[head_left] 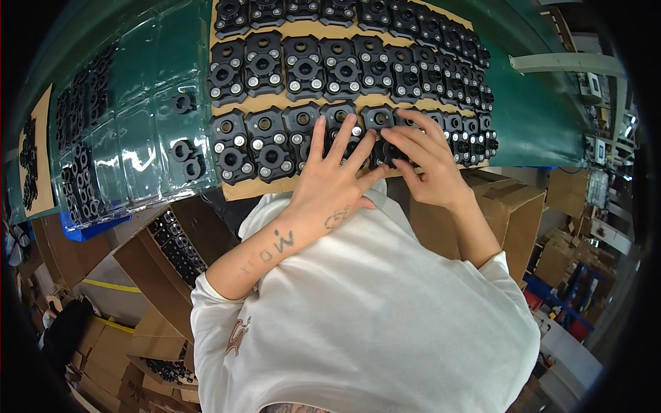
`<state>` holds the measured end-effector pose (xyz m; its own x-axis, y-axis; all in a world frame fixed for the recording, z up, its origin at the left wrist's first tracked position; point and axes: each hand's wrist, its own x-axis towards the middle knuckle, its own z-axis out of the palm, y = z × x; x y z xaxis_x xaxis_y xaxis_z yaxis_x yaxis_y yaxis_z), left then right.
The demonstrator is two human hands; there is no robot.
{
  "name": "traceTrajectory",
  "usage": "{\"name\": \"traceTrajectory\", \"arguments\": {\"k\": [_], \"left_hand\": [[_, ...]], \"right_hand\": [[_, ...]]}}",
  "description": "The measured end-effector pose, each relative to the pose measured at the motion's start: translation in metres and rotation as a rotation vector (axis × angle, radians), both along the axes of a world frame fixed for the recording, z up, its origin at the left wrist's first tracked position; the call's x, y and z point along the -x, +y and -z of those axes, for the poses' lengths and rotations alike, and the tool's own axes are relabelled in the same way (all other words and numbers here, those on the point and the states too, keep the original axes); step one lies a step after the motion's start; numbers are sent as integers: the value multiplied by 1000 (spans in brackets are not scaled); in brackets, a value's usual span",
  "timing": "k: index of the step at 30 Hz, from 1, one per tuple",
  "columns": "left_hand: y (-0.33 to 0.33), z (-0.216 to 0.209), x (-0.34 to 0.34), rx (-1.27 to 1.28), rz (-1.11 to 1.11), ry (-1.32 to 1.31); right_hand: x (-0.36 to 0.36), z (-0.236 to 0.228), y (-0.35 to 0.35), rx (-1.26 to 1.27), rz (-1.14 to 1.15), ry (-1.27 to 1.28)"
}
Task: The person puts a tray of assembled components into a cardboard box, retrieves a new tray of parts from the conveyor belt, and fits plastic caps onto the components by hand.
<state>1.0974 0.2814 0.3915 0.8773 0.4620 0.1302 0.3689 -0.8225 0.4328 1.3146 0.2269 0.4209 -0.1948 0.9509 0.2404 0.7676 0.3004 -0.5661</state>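
Rows of black plastic parts [263, 67] with round holes and silver screws lie on a cardboard sheet [310, 29]. My left hand [336, 168] is open, its fingers spread over the nearest row and resting on or just above the parts there. My right hand [432, 168] has its fingers bent and its thumb below them, closed around a black part [391, 153] in the same row, partly hidden by the fingers. Many parts in the left half carry a black ring [274, 158] on the lower end.
Loose black rings [183, 103] lie on the green tabletop [138, 69] at left, under a clear glossy sheet, with more in groups. A second cardboard piece [43, 155] holds small dark parts. Open cardboard boxes [496, 199] stand below the table edge on both sides.
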Motion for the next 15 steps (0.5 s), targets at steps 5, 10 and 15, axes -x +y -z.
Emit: {"name": "traceTrajectory", "arguments": {"k": [5, 10, 15], "left_hand": [[0, -1, 0, 7, 0, 3], [-1, -1, -1, 18, 0, -3], [0, 0, -1, 19, 0, -8]], "right_hand": [[-4, 5, 5, 14, 61, -107], [-16, 6, -1, 87, 88, -152], [-16, 0, 0, 109, 2, -70]]}}
